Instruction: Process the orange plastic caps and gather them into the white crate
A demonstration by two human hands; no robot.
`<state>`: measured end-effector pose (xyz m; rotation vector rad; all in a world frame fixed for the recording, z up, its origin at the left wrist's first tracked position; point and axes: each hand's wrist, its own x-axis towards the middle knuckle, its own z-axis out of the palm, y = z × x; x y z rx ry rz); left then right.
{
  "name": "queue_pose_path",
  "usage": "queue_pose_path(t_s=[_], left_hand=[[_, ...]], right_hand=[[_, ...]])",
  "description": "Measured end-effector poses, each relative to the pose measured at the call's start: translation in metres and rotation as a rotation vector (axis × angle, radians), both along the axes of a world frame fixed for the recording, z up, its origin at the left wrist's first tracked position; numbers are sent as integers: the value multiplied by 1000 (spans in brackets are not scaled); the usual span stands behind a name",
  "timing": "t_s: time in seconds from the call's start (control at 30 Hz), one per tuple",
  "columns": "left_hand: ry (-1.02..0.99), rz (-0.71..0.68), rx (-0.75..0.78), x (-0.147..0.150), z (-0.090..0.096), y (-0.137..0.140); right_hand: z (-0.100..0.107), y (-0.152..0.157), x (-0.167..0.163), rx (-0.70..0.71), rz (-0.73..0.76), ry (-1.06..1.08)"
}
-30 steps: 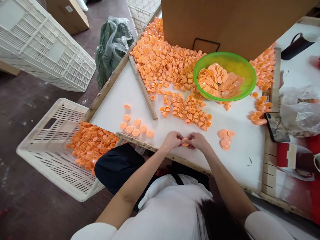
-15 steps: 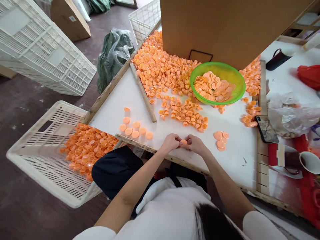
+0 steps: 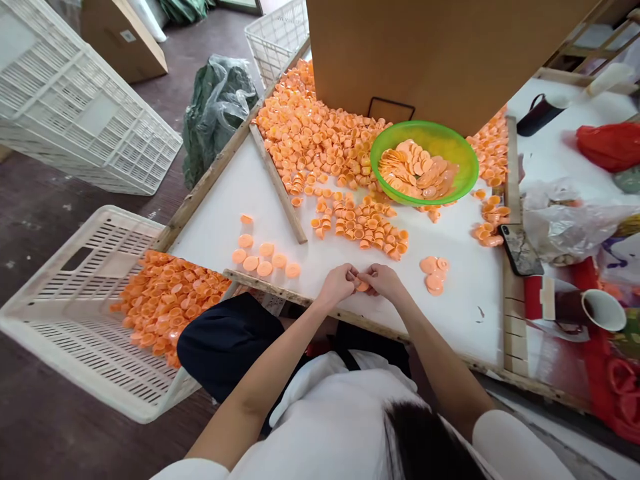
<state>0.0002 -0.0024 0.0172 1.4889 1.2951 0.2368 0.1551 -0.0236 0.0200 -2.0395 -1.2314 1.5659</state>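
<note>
Close to the table's front edge, my left hand (image 3: 341, 283) and my right hand (image 3: 381, 280) meet around one small orange plastic cap (image 3: 363, 287). Fingers of both hands pinch it and cover most of it. Left of them lie several round orange caps (image 3: 265, 268), flat side up. To the right is a small cluster of thin orange discs (image 3: 435, 275). Beyond my hands, loose orange cups (image 3: 367, 223) are scattered in front of a large heap (image 3: 320, 133) of the same pieces. A green bowl (image 3: 473, 180) holds many orange discs.
A wooden strip (image 3: 277, 183) divides the white table (image 3: 215, 227). Left and below stands a white crate (image 3: 65, 340) with orange pieces. A cardboard box (image 3: 425, 60) rises at the back. On the right are a phone (image 3: 521, 250), a mug (image 3: 604, 310) and a black flask (image 3: 540, 115).
Both hands stay together on the orange cap; the fingers have shifted over it and the cap sits lower and tilted. The whole view has swung slightly, moving the scene a little left.
</note>
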Motion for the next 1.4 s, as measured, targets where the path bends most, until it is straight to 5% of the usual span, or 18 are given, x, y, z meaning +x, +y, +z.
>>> queue_pose_path(t_s=[0.13, 0.27, 0.43, 0.53, 0.67, 0.93, 1.3, 1.4], left_hand=[[264, 64, 212, -44, 15, -1], [498, 245, 588, -83, 37, 1], [261, 80, 643, -30, 41, 8], [176, -10, 652, 22, 30, 23], [169, 78, 599, 54, 12, 45], [-150, 142, 430, 23, -11, 18], [10, -130, 470, 1, -7, -17], [-52, -88, 401, -6, -6, -26]], right_hand=[[10, -31, 37, 215, -127, -158], [10, -60, 99, 388, -263, -637], [-8, -71, 126, 343, -201, -804], [-13, -69, 122, 357, -223, -736], [-7, -69, 124, 340, -260, -620], [12, -60, 110, 329, -310, -333], [-6, -53, 50, 249, -342, 194], [-6, -56, 36, 244, -353, 243]])
